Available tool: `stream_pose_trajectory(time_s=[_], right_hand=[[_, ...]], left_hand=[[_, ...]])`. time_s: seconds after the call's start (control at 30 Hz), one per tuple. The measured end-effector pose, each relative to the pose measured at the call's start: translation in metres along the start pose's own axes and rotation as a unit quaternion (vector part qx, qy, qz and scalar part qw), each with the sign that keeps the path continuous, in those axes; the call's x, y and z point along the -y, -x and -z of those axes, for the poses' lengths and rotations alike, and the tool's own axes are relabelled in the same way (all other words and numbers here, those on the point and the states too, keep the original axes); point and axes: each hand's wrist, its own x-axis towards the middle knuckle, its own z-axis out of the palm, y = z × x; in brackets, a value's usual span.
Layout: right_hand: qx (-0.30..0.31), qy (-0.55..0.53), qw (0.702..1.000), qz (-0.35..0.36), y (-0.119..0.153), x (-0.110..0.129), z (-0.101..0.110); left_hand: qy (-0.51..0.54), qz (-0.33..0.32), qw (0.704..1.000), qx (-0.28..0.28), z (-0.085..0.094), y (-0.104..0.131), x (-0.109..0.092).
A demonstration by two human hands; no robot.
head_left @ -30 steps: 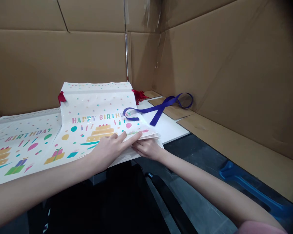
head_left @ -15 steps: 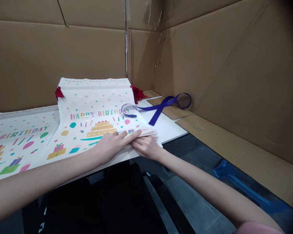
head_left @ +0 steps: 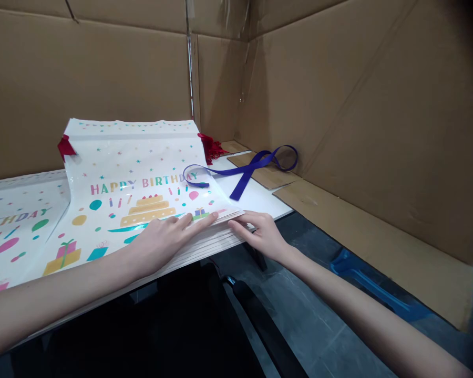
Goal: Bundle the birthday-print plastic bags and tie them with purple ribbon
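Observation:
A stack of white bags [head_left: 142, 157] printed with "HAPPY BIRTHDAY", a cake and presents lies on the table, its back end raised. My left hand [head_left: 167, 239] rests on the top bag near the front edge, fingers stretched to the right. My right hand [head_left: 262, 233] is at the stack's right front corner, thumb and fingers apart, fingertips touching the corner. A purple ribbon [head_left: 242, 184] lies looped across the right side of the stack. Red ribbon [head_left: 66, 148] shows at the back left, and a red bundle [head_left: 211, 148] at the back right.
Another printed bag stack [head_left: 21, 210] lies at the left. Cardboard walls [head_left: 339, 105] stand behind and to the right. Below the table's front edge are a black chair with an armrest [head_left: 256, 310] and a blue object [head_left: 372, 286] at the right.
My right hand has moved right, from beneath my left fingertips to the stack's corner, and its fingers have opened. My left hand stays on the top bag. The view has shifted slightly right.

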Motion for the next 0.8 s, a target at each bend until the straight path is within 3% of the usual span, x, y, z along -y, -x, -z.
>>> stream_pose_trajectory(time_s=[0.17, 0.33, 0.53, 0.8], right_hand=[[0.024, 0.089, 0.993, 0.072, -0.009, 0.002, -0.01], [0.151, 0.085, 0.976, 0.135, -0.031, 0.036, -0.038], [0.126, 0.052, 0.974, 0.181, -0.04, 0.058, -0.075], [0.124, 0.057, 0.983, 0.124, -0.035, 0.059, -0.075]], left_hand=[[0.013, -0.001, 1.0, 0.008, 0.0, -0.002, 0.0], [0.02, 0.006, 1.0, 0.009, 0.0, -0.002, 0.002], [0.023, 0.014, 1.0, -0.01, 0.002, -0.002, 0.003], [0.008, 0.02, 1.0, 0.011, 0.012, -0.002, -0.009]])
